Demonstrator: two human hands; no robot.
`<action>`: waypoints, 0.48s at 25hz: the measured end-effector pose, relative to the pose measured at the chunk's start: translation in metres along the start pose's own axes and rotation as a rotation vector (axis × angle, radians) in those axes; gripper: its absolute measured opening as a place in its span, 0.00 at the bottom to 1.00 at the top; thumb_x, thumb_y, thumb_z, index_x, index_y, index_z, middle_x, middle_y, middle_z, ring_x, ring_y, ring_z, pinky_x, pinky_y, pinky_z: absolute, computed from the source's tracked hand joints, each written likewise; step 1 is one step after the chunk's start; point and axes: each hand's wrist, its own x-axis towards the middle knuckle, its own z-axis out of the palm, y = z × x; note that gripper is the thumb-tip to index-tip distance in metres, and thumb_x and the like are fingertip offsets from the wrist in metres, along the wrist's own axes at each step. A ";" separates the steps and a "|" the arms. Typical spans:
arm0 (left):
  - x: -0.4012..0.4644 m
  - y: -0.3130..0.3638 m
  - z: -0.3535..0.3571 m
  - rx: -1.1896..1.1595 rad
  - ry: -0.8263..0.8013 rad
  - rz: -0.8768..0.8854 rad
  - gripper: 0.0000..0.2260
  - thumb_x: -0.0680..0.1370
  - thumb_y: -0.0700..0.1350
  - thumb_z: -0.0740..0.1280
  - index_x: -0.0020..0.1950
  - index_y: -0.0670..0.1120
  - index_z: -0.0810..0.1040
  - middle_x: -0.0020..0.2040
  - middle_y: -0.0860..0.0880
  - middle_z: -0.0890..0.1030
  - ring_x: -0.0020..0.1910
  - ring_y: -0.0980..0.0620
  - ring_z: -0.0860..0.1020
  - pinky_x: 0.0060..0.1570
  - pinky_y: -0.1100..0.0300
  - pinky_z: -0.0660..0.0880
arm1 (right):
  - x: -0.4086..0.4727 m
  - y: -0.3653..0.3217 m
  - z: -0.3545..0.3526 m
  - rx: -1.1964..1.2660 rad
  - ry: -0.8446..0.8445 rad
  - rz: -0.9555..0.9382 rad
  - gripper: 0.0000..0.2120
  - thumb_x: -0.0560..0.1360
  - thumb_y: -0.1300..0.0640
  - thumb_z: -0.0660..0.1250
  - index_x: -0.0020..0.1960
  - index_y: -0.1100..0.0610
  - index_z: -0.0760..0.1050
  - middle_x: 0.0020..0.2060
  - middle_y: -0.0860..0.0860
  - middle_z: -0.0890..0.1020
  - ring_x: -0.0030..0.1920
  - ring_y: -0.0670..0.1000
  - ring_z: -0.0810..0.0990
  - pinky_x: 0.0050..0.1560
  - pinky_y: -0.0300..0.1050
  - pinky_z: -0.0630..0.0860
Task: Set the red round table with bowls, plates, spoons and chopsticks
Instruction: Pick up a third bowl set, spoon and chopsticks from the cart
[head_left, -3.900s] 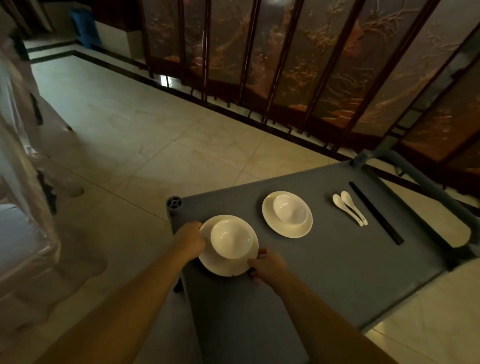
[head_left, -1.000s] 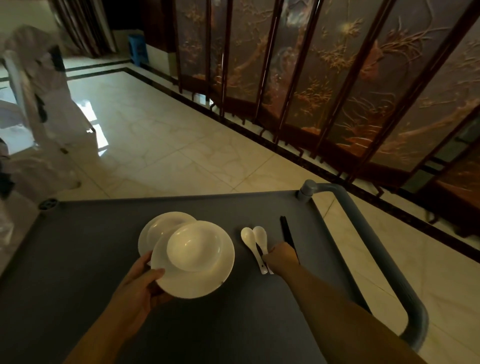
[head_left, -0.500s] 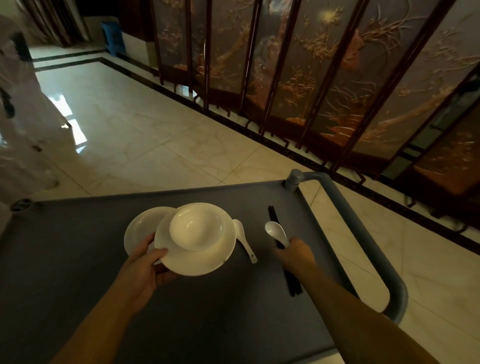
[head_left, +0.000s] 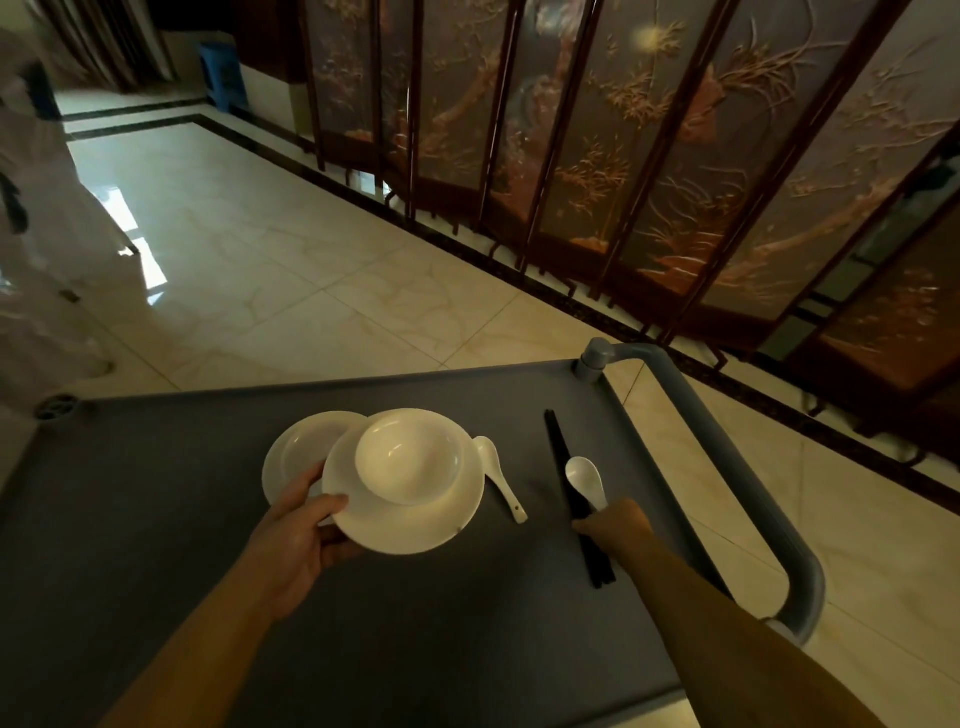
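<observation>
Plainly, a glossy white bowl (head_left: 410, 464) sits on its round white plate (head_left: 415, 525).

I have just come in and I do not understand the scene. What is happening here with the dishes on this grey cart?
A person is gathering tableware from a grey cart. The left hand holds a white plate with a bowl on it, partly over a second plate. The right hand holds a white spoon and is at the black chopsticks, which lie on the cart. Another spoon lies beside the plates. No red table is in view.
</observation>
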 end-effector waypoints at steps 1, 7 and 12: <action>-0.001 0.001 -0.001 -0.003 0.001 -0.001 0.22 0.78 0.39 0.68 0.65 0.64 0.76 0.66 0.45 0.76 0.60 0.38 0.80 0.41 0.46 0.84 | 0.001 0.000 -0.002 -0.009 -0.021 -0.004 0.24 0.70 0.52 0.79 0.60 0.62 0.77 0.40 0.53 0.78 0.43 0.54 0.79 0.39 0.46 0.76; -0.005 0.003 -0.007 -0.006 -0.008 0.002 0.22 0.75 0.41 0.70 0.62 0.65 0.76 0.66 0.43 0.77 0.60 0.38 0.80 0.43 0.44 0.84 | -0.004 -0.002 0.002 -0.041 0.002 -0.050 0.25 0.70 0.53 0.78 0.62 0.62 0.76 0.44 0.54 0.78 0.46 0.56 0.79 0.39 0.45 0.74; -0.006 0.001 -0.009 -0.003 -0.017 -0.002 0.23 0.72 0.43 0.71 0.62 0.65 0.77 0.65 0.44 0.77 0.60 0.38 0.81 0.42 0.45 0.84 | -0.008 -0.002 0.002 -0.089 -0.023 -0.058 0.24 0.72 0.53 0.76 0.63 0.61 0.75 0.44 0.54 0.76 0.44 0.54 0.76 0.40 0.45 0.74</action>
